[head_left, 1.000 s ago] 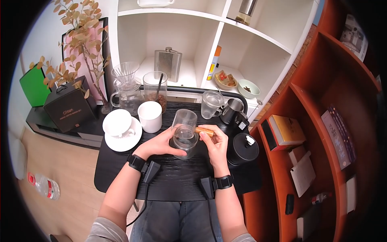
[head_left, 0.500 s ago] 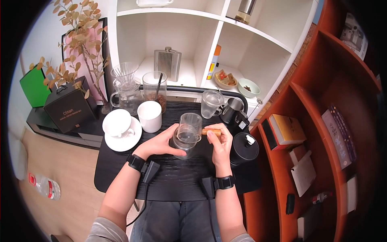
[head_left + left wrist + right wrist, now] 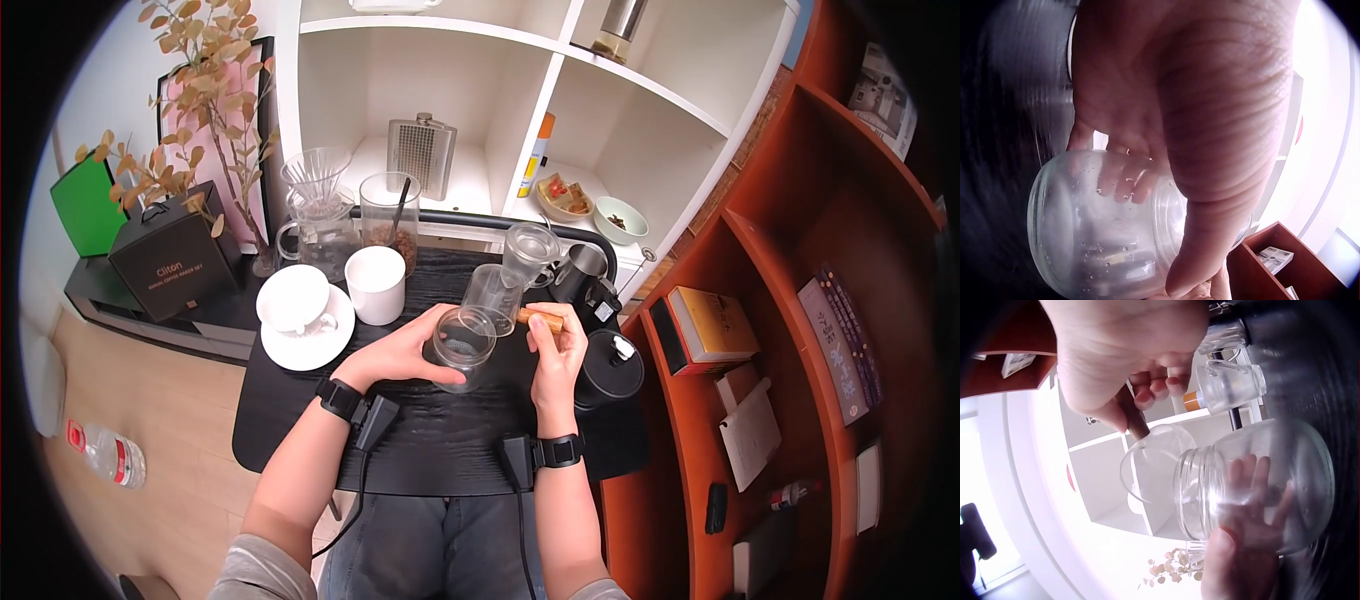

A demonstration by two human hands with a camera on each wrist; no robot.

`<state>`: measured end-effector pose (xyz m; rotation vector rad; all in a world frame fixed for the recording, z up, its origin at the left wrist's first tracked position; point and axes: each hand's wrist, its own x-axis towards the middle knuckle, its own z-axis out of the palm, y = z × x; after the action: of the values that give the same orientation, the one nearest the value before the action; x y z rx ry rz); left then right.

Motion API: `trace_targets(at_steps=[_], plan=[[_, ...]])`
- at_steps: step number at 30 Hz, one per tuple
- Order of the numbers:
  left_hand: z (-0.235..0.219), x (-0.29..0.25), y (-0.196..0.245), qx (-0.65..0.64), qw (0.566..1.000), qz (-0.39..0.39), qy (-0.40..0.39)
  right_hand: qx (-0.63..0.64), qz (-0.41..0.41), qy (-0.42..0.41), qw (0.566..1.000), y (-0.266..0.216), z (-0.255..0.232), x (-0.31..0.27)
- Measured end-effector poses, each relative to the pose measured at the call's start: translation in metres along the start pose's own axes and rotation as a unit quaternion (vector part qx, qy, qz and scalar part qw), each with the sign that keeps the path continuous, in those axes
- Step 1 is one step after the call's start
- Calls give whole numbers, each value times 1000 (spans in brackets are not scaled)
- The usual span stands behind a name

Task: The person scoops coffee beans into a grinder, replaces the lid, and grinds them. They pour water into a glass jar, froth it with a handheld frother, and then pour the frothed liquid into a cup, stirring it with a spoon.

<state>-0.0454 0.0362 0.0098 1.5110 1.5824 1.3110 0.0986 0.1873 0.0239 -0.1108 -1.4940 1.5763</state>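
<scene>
My left hand [image 3: 405, 348] is wrapped around a clear rounded glass jar [image 3: 462, 372], thumb at its near side and fingers behind, low over the black table [image 3: 400, 450]. Droplets speckle the jar's inner wall in the left wrist view. With thumb and fingers my right hand [image 3: 557, 360] pinches a wooden handle [image 3: 538, 320] joined to a clear glass cylinder [image 3: 486, 290]. That cylinder tilts away beyond the jar's mouth, and its rim overlaps the jar's in the head view. The right wrist view has the cylinder beside the jar's ribbed neck.
Left behind the jar stand a white mug [image 3: 376, 288], a cup on a saucer [image 3: 330, 345], a tall glass [image 3: 402, 262] with brown contents and a glass dripper [image 3: 318, 180]. Right are a glass cup [image 3: 530, 262], a metal pitcher [image 3: 574, 274] and a black canister [image 3: 610, 372].
My right hand has drawn the glass cylinder up and away from the jar's mouth, tilting it toward the back. The left hand stays around the jar in nearly the same place.
</scene>
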Motion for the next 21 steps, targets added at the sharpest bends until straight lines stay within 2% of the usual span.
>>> trace_targets(at_steps=[15, 21], plan=[[3, -1, 3, -12, 1000, 17, 16, -12, 66, -44, 997, 5, 3, -3], [2, -2, 0, -1, 1000, 12, 12, -10, 61, -85, 994, 6, 5, -4]])
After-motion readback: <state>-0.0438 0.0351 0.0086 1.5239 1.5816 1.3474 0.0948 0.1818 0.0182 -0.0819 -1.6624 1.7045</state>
